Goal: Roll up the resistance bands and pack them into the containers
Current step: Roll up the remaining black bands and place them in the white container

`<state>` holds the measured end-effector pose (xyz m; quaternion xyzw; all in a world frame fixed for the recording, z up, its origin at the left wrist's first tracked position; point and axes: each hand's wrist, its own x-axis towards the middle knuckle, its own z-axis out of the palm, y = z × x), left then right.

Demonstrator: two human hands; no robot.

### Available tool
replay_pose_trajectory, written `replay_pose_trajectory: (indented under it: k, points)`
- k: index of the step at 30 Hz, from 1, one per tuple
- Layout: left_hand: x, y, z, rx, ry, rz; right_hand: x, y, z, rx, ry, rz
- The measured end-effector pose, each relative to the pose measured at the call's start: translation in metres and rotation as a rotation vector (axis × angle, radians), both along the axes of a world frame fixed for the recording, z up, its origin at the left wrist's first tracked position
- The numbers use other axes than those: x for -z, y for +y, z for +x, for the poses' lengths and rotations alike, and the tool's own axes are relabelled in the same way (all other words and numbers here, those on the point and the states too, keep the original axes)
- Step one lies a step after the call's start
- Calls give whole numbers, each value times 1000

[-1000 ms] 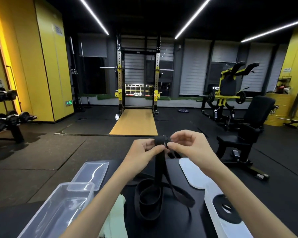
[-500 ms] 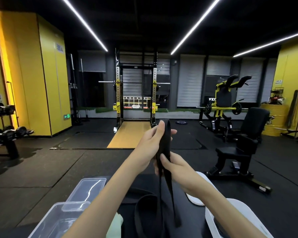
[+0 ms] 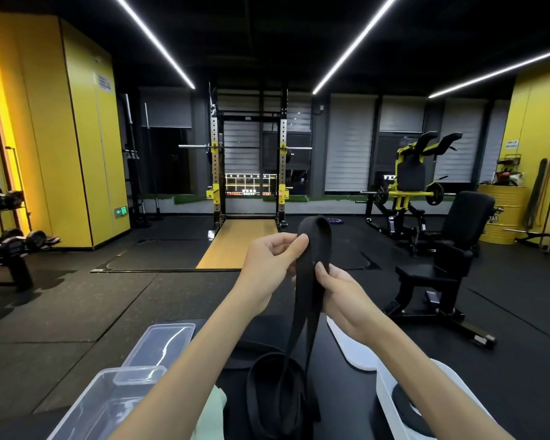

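The small tight roll that was pinched between both hands a second ago has been undone: the flat black rubber resistance band [image 3: 305, 315] is now held up as a long doubled strap, with a rounded open fold standing above the fingers. The left hand [image 3: 267, 265], laid with straight fingers along the strap half a second ago, is now curled and pinches it just under the fold. The right hand [image 3: 346, 300], level with the left a second ago, now pinches the strap lower down
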<state>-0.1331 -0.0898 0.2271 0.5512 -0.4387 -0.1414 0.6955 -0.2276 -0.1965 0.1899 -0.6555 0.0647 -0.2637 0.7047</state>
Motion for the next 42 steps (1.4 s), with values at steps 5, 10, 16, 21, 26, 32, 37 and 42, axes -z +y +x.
replay_pose_trajectory:
  k: [5,10,16,21,26,32,37,42]
  points:
    - [-5,-6,-4,-46,-45,-4,-1,-6,-3,-64,-11,15]
    - [4,-14,-2,-193,-123,40,-1,-8,-7,-220,-34,144]
    - [7,-20,-8,-160,87,55,1,-2,-10,-209,-58,-84]
    - [17,-22,-13,-88,170,60,3,8,0,-164,-62,1]
    - [43,-19,1,139,170,145,0,6,1,-193,-69,97]
    - [101,-5,0,315,-55,311,-11,-11,18,-142,6,266]
    - [109,-18,-4,209,6,229,2,-20,35,-78,23,279]
    - [109,-25,5,142,82,238,21,-22,34,-25,240,-104]
